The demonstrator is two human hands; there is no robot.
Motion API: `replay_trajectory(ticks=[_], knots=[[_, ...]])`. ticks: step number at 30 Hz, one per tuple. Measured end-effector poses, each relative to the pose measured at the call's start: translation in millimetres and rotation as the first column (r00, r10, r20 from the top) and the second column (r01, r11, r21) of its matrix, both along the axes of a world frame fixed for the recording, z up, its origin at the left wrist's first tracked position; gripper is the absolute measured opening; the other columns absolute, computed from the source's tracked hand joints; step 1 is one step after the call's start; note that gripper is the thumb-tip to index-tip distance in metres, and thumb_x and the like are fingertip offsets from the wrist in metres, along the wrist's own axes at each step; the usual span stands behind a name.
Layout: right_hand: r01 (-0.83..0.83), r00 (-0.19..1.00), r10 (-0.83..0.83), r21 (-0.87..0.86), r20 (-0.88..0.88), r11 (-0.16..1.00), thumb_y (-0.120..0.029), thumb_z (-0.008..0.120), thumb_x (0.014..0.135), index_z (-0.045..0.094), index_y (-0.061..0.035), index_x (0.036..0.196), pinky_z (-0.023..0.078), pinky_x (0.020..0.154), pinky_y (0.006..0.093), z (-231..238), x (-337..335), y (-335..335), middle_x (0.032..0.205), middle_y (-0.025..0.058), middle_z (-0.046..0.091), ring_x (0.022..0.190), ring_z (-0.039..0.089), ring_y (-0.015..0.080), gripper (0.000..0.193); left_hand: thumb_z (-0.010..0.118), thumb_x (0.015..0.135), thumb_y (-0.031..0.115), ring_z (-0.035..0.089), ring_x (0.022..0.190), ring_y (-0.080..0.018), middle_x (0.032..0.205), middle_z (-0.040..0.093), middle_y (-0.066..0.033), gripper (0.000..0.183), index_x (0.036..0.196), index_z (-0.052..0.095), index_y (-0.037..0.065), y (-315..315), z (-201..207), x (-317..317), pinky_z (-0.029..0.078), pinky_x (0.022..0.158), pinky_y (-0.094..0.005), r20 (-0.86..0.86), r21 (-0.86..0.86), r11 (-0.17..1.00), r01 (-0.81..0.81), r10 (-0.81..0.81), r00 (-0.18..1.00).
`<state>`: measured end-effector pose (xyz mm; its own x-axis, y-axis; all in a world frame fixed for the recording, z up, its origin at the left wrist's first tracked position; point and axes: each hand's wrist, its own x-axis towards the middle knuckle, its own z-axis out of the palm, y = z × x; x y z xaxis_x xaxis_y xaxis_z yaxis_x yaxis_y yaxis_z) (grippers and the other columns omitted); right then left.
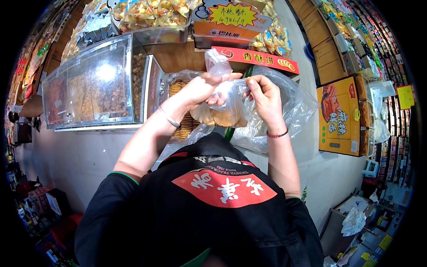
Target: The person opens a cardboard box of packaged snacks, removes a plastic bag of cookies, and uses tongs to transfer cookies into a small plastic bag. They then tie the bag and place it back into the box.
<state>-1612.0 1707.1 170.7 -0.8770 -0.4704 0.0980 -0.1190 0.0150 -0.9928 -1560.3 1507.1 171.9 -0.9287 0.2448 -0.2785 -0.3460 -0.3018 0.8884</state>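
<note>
A clear plastic bag (pixel 231 107) with round golden biscuits (pixel 222 117) in its bottom hangs between my two hands, in front of my chest. My left hand (pixel 206 91) is closed round the gathered neck of the bag, and loose plastic stands up above the fingers. Thumb and fingers of my right hand (pixel 265 95) pinch a stretched piece of the same bag. Below the hands, rows of stacked biscuits (pixel 185 129) sit in a box lined with clear plastic, partly hidden by my left wrist and the bag.
On the left stands a clear-lidded display case (pixel 89 84) of loose snacks. A red sign strip (pixel 262 58) runs behind my hands. Crumpled plastic sheeting (pixel 289 102) lies right of the biscuits. A yellow carton (pixel 339 118) stands farther right. Packaged snacks (pixel 151 13) fill the far side.
</note>
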Motion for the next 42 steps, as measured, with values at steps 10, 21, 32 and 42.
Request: replay_trajectory(ticks=[10, 21, 32, 42], knots=[[0.011, 0.925, 0.022, -0.084, 0.379, 0.996, -0.025, 0.052, 0.100, 0.057, -0.0040, 0.079, 0.043, 0.049, 0.0229, 9, 59, -8, 0.069, 0.0031, 0.058, 0.051, 0.052, 0.0104, 0.030, 0.065, 0.088, 0.017, 0.063, 0.076, -0.0104, 0.097, 0.069, -0.0083, 0.034, 0.116, 0.064, -0.003, -14, -1, 5, 0.049, 0.068, -0.0214, -0.253, 0.067, 0.970, 0.235, -0.211, 0.944], [-0.216, 0.917, 0.279, -0.233, 0.285, 0.948, -0.028, 0.049, 0.101, 0.062, -0.0008, 0.111, 0.045, 0.081, 0.0221, 5, 4, -32, 0.098, -0.0011, 0.063, 0.092, 0.054, 0.0050, 0.031, 0.067, 0.073, 0.007, 0.063, 0.097, -0.0332, 0.105, 0.064, -0.0135, 0.012, 0.077, 0.057, 0.003, -2, 32, 21, 0.051, 0.080, -0.0377, -0.868, -0.491, 0.528, -0.693, -0.229, 0.440], [-0.156, 0.966, 0.201, -0.255, 0.162, 0.954, -0.023, 0.055, 0.099, 0.067, 0.0030, 0.103, 0.046, 0.085, 0.0263, 25, 17, -39, 0.102, 0.0048, 0.066, 0.094, 0.058, 0.0108, 0.029, 0.060, 0.087, 0.019, 0.048, 0.122, -0.0274, 0.120, 0.056, -0.0134, 0.013, 0.091, 0.064, 0.008, 0, 19, 20, 0.035, 0.106, -0.0430, -0.816, -0.191, 0.914, -0.357, 0.054, 0.576], [0.169, 0.967, -0.004, -0.631, 0.254, 0.758, -0.024, 0.042, 0.103, 0.052, -0.0072, 0.073, 0.034, 0.098, 0.0334, 54, -32, -4, 0.091, 0.0113, 0.060, 0.097, 0.053, 0.0220, 0.035, 0.043, 0.101, 0.020, 0.041, 0.067, -0.0068, 0.074, 0.046, 0.0006, 0.023, 0.088, 0.054, 0.003, -57, 48, 27, 0.033, 0.060, -0.0222, -0.819, -0.266, 0.732, -0.627, 0.172, 0.548]])
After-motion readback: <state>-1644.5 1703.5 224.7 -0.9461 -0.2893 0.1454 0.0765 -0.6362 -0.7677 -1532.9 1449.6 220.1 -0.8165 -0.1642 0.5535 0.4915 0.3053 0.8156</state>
